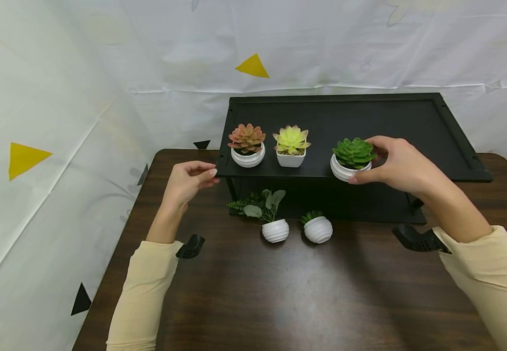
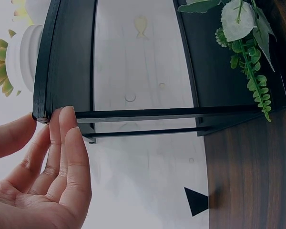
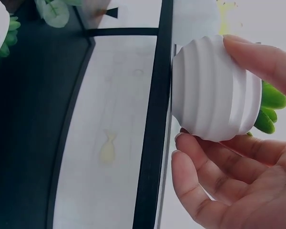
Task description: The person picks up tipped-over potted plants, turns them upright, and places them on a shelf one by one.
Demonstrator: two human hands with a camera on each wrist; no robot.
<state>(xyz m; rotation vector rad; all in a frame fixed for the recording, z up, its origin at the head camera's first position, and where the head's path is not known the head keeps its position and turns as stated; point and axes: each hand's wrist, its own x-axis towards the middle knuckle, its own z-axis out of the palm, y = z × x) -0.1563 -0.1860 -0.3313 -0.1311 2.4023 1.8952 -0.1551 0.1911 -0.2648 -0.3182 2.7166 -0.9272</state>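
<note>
My right hand (image 1: 400,163) grips a green succulent in a ribbed white pot (image 3: 214,88) between thumb and fingers, at the front edge of the black shelf's top (image 1: 411,122). The right wrist view shows the pot's base against that edge. With thumb and fingertips, my left hand (image 1: 187,180) pinches the front left corner of the shelf top. To the left of the green plant stand a yellow-green succulent in a square white pot (image 1: 290,160) and a reddish succulent in a round white pot (image 1: 248,158).
On the brown table (image 1: 279,292), in front of the shelf, sit a leafy plant in a white pot (image 1: 275,231) and a small green plant in a white pot (image 1: 318,230). A white sheet (image 1: 183,44) hangs behind and along the left side.
</note>
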